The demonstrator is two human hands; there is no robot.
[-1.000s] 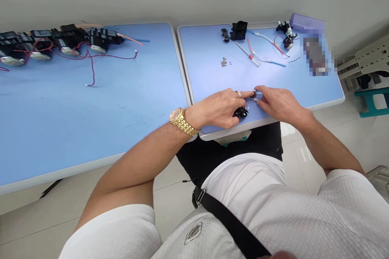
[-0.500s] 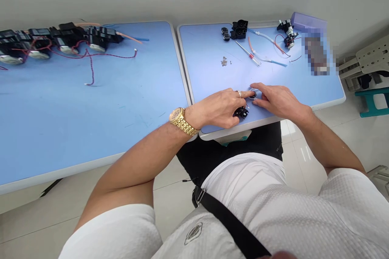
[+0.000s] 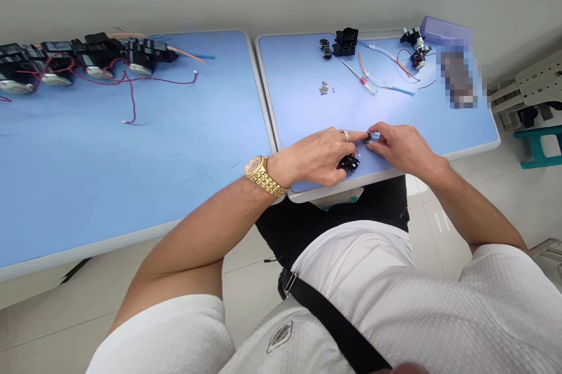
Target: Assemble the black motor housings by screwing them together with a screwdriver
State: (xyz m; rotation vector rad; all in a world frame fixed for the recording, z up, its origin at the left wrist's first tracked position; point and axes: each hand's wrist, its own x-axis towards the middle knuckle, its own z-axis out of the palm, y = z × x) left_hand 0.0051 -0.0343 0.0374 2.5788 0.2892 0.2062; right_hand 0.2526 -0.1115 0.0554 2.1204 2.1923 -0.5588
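Our right hand [image 3: 401, 148] has just closed its grip, seemingly pinching a small black part [image 3: 367, 137] at our left hand's [image 3: 318, 154] fingertip. That hand's grip is hard to read, above a black housing [image 3: 349, 162] on the blue worktop [image 3: 307, 110], with a red-handled screwdriver [image 3: 362, 76] beyond.

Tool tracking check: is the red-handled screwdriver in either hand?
No, the red-handled screwdriver lies on the blue table, beyond the left hand and right hand.
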